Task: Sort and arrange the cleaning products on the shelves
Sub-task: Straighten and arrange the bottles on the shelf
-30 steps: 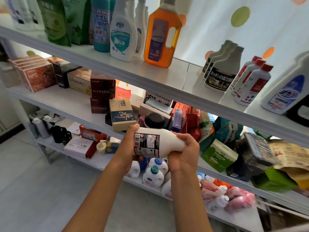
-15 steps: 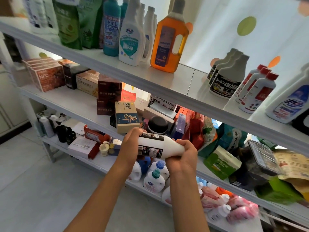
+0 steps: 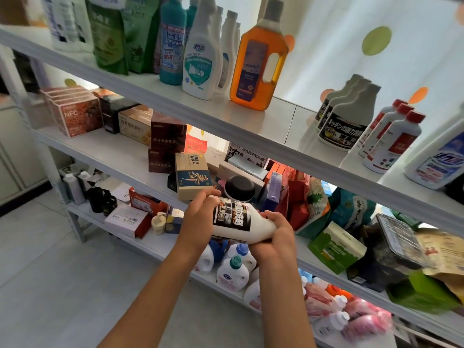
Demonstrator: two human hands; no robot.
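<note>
White plastic bottle (image 3: 241,223) with a black label lay on its side in mid-air, near the front edge of the middle shelf (image 3: 105,156). Left hand (image 3: 198,222) gripped its base end, fingers curled round it. Right hand (image 3: 273,237) gripped the tapered neck end, fingers wrapped over it. Three matching black-label bottles (image 3: 346,119) stood upright on the top shelf (image 3: 251,121), far right, beside an orange bottle (image 3: 258,61).

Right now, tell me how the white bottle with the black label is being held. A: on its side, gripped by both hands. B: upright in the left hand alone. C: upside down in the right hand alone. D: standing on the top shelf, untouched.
A: the white bottle lies roughly sideways, with the left hand gripping its base end and the right hand wrapped round its neck end.
</note>
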